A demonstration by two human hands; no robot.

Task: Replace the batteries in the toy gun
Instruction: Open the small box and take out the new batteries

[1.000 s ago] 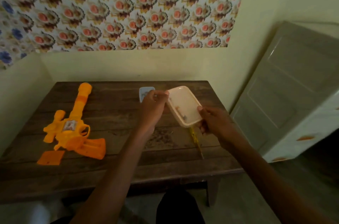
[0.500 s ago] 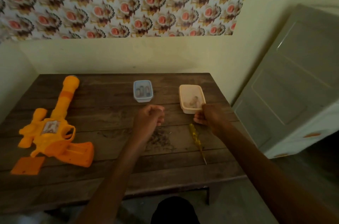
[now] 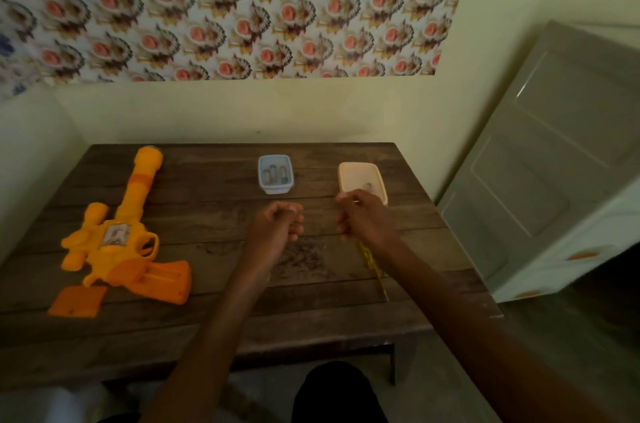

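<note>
The toy gun (image 3: 117,242) lies flat at the left end of the worktop (image 3: 214,315), barrel toward the wall, with its orange battery cover (image 3: 78,301) off and lying just beside the butt, so the compartment looks open and the job seems to stand between emptying and refilling. Well to the right of the gun, a small blue tub (image 3: 275,174) holds several batteries; further right is a cream tub (image 3: 362,180) with a few small bits inside, too blurred to name. The left hand (image 3: 275,227) hovers right of the gun in a loosely curled grip; whether it holds anything I cannot tell. The right hand (image 3: 363,216), at the cream tub's near edge, has a narrow pinching grip, perhaps on something small. A yellow screwdriver (image 3: 372,263) lies beneath that wrist. The next move likely calls for fetching batteries from the blue tub and seating them the right way round.
</note>
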